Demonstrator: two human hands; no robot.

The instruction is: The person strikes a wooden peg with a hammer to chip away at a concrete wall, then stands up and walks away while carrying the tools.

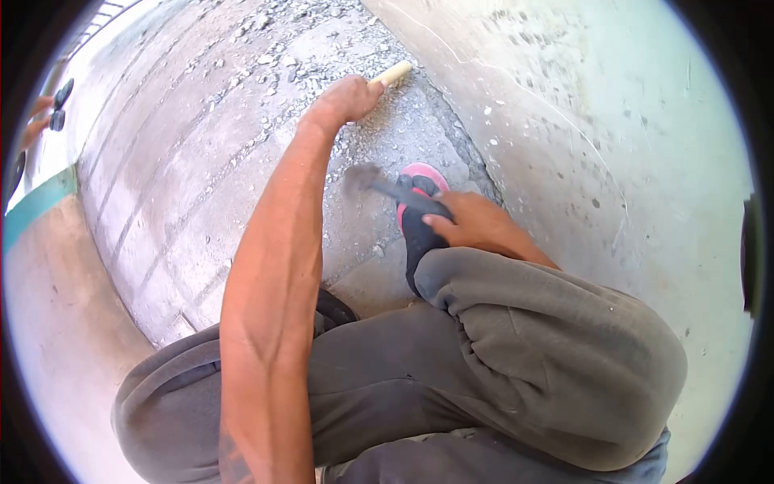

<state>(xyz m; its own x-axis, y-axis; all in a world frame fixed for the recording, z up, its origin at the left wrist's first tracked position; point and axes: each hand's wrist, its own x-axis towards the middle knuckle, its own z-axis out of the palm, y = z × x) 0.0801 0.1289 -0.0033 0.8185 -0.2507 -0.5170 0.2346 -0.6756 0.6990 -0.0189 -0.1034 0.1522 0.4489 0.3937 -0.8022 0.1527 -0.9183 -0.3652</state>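
Note:
My left hand (351,98) is closed around a pale yellow rod-like handle (393,73), whose visible end points to the foot of the wall. What lies at the hand's other side is hidden. Nearer to me, my right hand (472,222) grips a hammer (399,194) by its dark handle, above my pink-and-black shoe (426,171). The hammer's head, to the left of the shoe, is blurred. Broken chips and grey dust (395,125) lie on the floor around my left hand.
A pale, scuffed wall (564,121) rises on the right. Loose rubble (274,56) is spread over the floor ahead. At the left stands a low curved wall with a teal edge (40,208). Another person's feet (36,121) show at the far left.

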